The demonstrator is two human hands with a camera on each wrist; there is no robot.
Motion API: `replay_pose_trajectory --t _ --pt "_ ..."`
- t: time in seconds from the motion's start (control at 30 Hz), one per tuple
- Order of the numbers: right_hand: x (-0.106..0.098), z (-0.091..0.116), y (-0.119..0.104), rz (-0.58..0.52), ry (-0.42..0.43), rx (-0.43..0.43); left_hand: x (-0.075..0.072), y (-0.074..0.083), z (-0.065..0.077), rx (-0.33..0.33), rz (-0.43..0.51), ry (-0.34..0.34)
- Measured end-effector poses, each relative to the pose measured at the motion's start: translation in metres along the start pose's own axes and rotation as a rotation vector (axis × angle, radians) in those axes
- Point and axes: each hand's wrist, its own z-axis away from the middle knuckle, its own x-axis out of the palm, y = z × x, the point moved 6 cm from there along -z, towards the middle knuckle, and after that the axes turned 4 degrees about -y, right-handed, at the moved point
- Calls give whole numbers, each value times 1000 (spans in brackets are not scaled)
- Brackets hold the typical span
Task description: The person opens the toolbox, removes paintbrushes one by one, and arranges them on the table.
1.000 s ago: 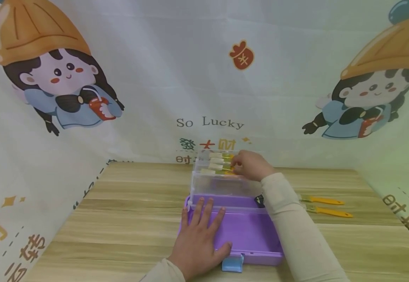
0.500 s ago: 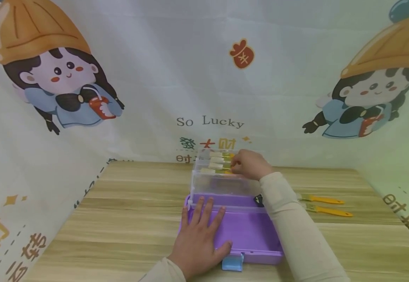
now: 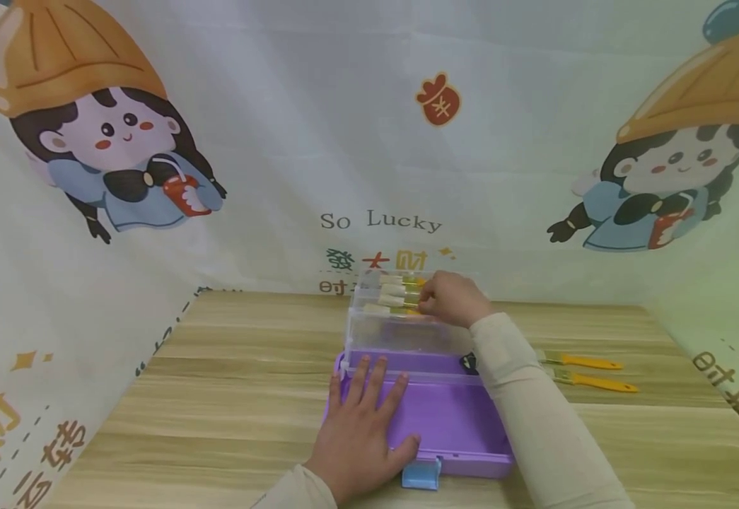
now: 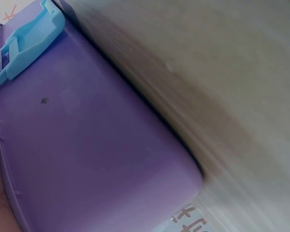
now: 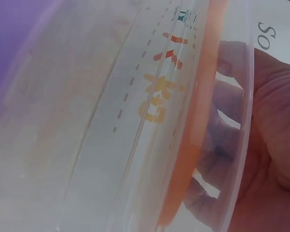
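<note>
A purple plastic box (image 3: 448, 420) stands with its lid up on the table. My left hand (image 3: 363, 442) lies flat over its left front part, fingers spread, touching it. Clear trays (image 3: 401, 336) are raised at the back, and several paintbrushes (image 3: 393, 300) with pale bristles and yellow-orange handles lie in the upper one. My right hand (image 3: 457, 298) reaches in there with curled fingers pinching a paintbrush by its handle, which the hand mostly hides. Seen from the right wrist, an orange handle (image 5: 188, 150) shows through the clear wall, with the fingers (image 5: 227, 101) just beyond.
Two more paintbrushes (image 3: 604, 383) with yellow-orange handles lie on the wooden table (image 3: 229, 396) to the right of the box. A light blue latch (image 3: 421, 475) hangs at the box's front. Behind stands a printed cloth backdrop (image 3: 318, 141).
</note>
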Motion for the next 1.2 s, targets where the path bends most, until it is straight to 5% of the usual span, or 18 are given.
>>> replay_pose_trajectory --t 0.57,1.2 --pt "-4 4 -1 20 97 -8 0 0 1 14 -16 34" --pt "-2 5 -1 29 -33 61 1 -1 0 -3 -4 -3"
